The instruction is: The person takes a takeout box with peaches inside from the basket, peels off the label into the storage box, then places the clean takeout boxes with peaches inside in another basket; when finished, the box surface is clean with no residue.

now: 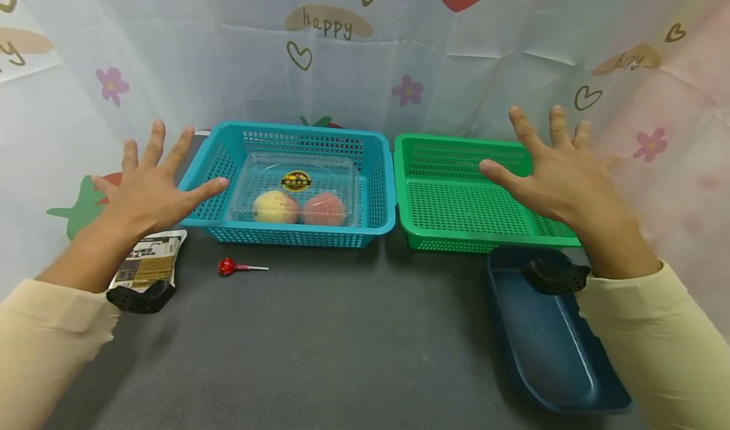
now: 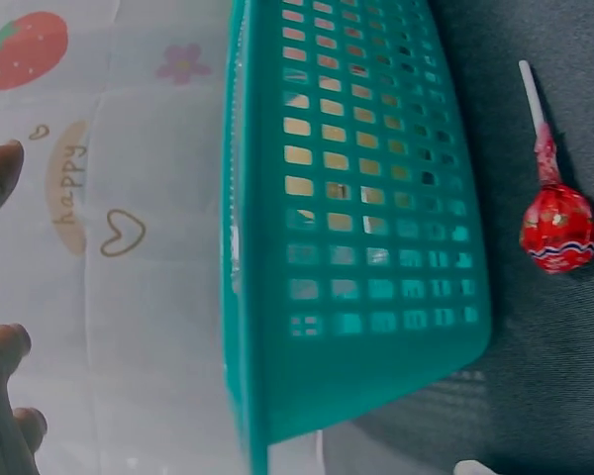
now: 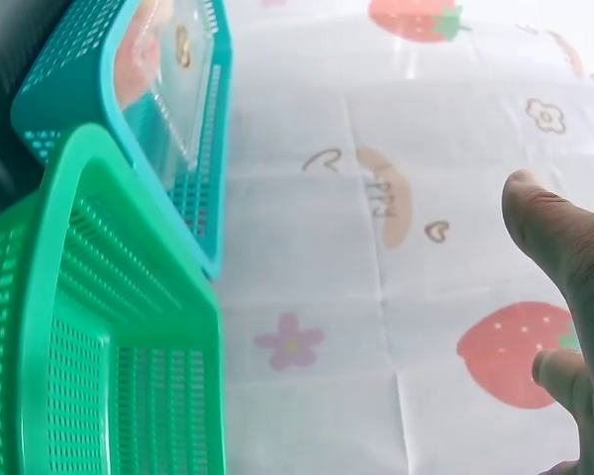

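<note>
With fingers spread, my left hand (image 1: 149,192) hovers at the left end of a blue plastic basket (image 1: 296,235) and holds nothing. My right hand (image 1: 570,180), also spread and holding nothing, is raised over the right part of a green basket (image 1: 456,205). Inside the blue basket lies a clear lidded box (image 1: 336,170) with a yellowish peach (image 1: 276,207) and a pink peach (image 1: 324,209). In front of that basket a red-wrapped lollipop (image 1: 227,266) lies on the table; the left wrist view shows the lollipop (image 2: 559,230) beside the basket wall.
A dark blue tray (image 1: 561,347) stands at the right, partly under my right forearm. A printed packet (image 1: 151,259) lies at the left by my left wrist. Behind the baskets hangs a patterned white curtain (image 1: 228,69). Dark grey cloth (image 1: 319,341) covers the table.
</note>
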A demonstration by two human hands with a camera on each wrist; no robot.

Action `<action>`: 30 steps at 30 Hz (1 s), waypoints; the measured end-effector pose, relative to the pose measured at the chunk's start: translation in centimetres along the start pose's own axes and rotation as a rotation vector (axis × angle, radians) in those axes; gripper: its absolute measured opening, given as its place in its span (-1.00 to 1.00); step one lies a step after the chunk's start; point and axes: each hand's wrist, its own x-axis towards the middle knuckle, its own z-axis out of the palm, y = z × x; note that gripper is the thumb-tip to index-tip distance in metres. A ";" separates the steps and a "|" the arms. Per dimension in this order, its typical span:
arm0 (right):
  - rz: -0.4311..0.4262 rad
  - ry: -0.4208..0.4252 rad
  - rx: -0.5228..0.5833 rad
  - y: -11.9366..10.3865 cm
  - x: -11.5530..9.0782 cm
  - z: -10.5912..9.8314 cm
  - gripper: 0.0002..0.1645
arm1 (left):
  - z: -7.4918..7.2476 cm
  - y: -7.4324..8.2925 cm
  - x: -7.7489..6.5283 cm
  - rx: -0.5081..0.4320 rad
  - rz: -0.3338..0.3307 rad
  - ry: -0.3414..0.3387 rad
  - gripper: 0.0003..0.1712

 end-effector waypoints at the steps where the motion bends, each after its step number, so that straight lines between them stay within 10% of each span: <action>1: -0.002 -0.002 -0.003 -0.2 0.2 0.1 0.05 | 0.1 -0.1 0.0 0.000 0.004 0.002 0.06; 30: -0.105 0.041 0.151 -4.6 2.9 3.1 0.05 | 5.0 -3.7 -0.3 -0.060 0.024 -0.051 0.05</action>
